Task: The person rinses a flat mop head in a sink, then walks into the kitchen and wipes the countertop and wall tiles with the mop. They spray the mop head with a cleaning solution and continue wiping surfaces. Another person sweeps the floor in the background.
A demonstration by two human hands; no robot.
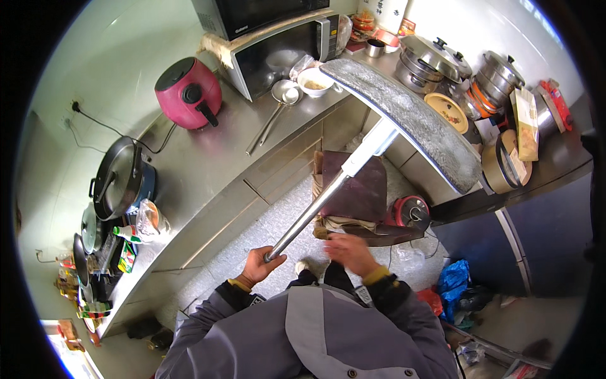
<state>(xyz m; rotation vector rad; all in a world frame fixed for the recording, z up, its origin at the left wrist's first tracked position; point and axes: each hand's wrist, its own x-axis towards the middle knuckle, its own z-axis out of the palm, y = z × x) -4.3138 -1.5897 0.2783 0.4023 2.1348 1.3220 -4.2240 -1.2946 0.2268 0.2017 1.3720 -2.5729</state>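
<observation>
My left hand (259, 268) grips the lower end of the metal pole of a flat mop (312, 211). The pole slants up and to the right, away from me. At its far end, the wide mop head (402, 121) is raised with its grey, fluffy pad turned upward, in front of the corner of the counter. My right hand (350, 253) is slightly blurred, off the pole and to its right, with nothing seen in it. Beyond that hand, a chair with a dark red seat (355, 189) stands partly behind the pole.
A steel counter (208, 175) curves round the left and far side, bearing a red air fryer (189, 94), ladles (279, 106), a white bowl (315, 82), and steel pots (419, 71). A red appliance (411, 212) is beside the chair; plastic bags (452, 284) lie at the lower right.
</observation>
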